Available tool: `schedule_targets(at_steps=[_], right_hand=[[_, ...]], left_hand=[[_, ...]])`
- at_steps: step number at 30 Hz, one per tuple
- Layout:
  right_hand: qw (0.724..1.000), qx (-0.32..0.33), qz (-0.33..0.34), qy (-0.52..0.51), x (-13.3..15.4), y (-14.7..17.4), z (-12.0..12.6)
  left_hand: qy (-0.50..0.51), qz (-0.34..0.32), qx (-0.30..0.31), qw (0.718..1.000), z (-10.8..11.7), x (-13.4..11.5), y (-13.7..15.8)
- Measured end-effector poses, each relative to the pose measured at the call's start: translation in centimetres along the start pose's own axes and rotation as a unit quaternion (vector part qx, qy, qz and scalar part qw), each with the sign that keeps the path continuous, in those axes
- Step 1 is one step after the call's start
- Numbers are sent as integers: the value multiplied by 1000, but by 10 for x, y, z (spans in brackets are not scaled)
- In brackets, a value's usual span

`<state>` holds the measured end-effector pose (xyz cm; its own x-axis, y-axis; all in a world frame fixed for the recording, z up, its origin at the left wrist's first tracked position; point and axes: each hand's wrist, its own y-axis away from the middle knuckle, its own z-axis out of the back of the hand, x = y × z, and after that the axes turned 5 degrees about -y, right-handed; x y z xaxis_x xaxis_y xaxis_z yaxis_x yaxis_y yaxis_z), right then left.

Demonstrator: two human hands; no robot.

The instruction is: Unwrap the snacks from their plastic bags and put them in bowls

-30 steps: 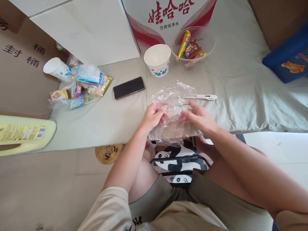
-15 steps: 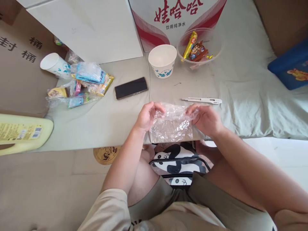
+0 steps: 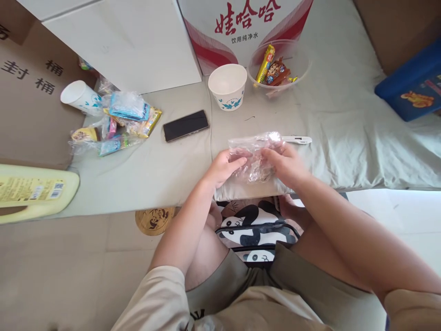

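A clear, crinkled plastic bag [image 3: 254, 166] is held between my two hands, just above the near edge of the cloth-covered surface. My left hand [image 3: 225, 168] grips its left side, thumb lying over the film. On the right side, my right hand [image 3: 286, 163] pinches it between thumb and fingers. Behind the bag lies a white utility knife [image 3: 299, 139], its left part hidden by the film. Farther back stand a paper bowl [image 3: 227, 87] with blue leaf print and a clear plastic bowl [image 3: 299, 69] with wrapped snacks in it. A black phone [image 3: 186, 125] lies to the left.
Wrapped snacks [image 3: 129, 110] and a tipped paper cup [image 3: 81, 96] lie at the left, near a yellow jug [image 3: 37, 191]. A white-and-red carton [image 3: 220, 46], a cardboard box [image 3: 31, 105] and a blue container [image 3: 413, 87] stand around the surface.
The plastic bag has been lifted and turned, its hanging lower part now gathered up between my hands. It now covers part of the knife. My left thumb has moved over the film.
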<state>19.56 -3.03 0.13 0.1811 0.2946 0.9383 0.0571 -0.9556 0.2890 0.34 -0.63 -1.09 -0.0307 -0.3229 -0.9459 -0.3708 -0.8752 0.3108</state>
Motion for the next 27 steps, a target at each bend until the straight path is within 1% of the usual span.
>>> schedule_targets(at_steps=[1, 2, 4, 5, 6, 8, 10, 12, 13, 15, 17, 18, 19, 21, 22, 23, 24, 25, 27], right_hand=[[1000, -16, 5, 19, 1, 0, 0], [999, -16, 6, 39, 2, 0, 1], [998, 18, -8, 63, 4, 0, 3], [998, 33, -12, 57, 5, 0, 4], [999, 37, -8, 36, 6, 1, 5], [999, 31, 14, -31, 10, 2, 6], [995, 59, 15, -77, 13, 4, 7], [992, 97, -6, -80, 16, 5, 8], [993, 100, -14, -59, 16, 5, 8], [997, 68, -20, 21, 13, 4, 9], [995, 3, -14, 95, 9, 2, 9], [993, -33, -5, 109, 7, 2, 8], [992, -70, 7, 106, 5, 1, 8], [985, -143, 40, 91, 3, 2, 5], [979, -167, 57, 98, 2, 4, 4], [975, -177, 71, 115, 2, 5, 1], [973, -170, 82, 131, 2, 8, -2], [976, -144, 89, 138, 2, 10, -5], [990, -47, 84, 105, -1, 14, -11]], left_hand=[[-25, 9, -8, 1000, -1, 1, 1], [-43, 12, -22, 999, -1, 1, 1], [-51, 11, -41, 998, 3, 0, 3], [-38, 9, -42, 998, 5, -2, 4], [-18, 8, -35, 999, 8, -5, 5], [34, 14, 0, 999, 14, -12, 8], [70, 25, 42, 996, 17, -19, 10], [64, 20, 61, 996, 19, -21, 9], [39, 5, 58, 998, 20, -21, 8], [-37, -31, 36, 998, 20, -18, 5], [-98, -52, 14, 994, 21, -12, 0], [-109, -58, -5, 992, 22, -9, -3], [-110, -69, -37, 991, 24, -7, -6], [-108, -104, -133, 980, 25, -4, -10], [-112, -119, -175, 971, 25, -4, -10], [-118, -128, -196, 965, 24, -4, -9], [-124, -131, -191, 965, 21, -4, -7], [-127, -129, -155, 971, 18, -5, -4], [-117, -127, -48, 984, 10, -5, 4]])
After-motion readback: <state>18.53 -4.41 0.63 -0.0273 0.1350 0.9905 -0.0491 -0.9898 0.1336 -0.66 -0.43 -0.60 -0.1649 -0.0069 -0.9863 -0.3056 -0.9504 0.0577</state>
